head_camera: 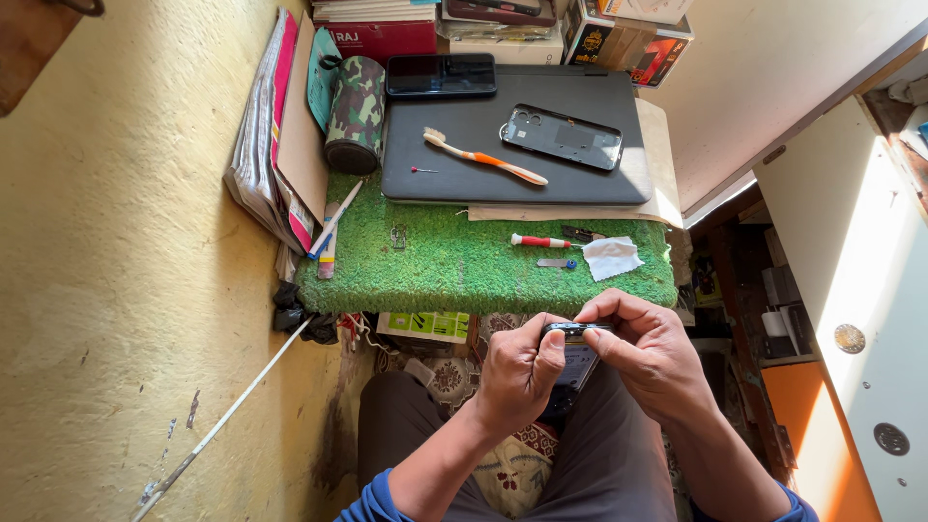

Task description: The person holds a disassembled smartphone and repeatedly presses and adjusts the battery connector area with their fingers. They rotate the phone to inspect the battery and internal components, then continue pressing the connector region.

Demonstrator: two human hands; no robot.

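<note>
Just off the near edge of the green fake-grass bench top, over the lap, both hands are clamped on a dark opened-up smartphone. Left hand pinches its left side, right hand curls fingers over the top end. Its long axis runs away from the body, tilted slightly, equally close to both hands. The red-handled screwdriver sits near the bench's near-right corner.
</note>
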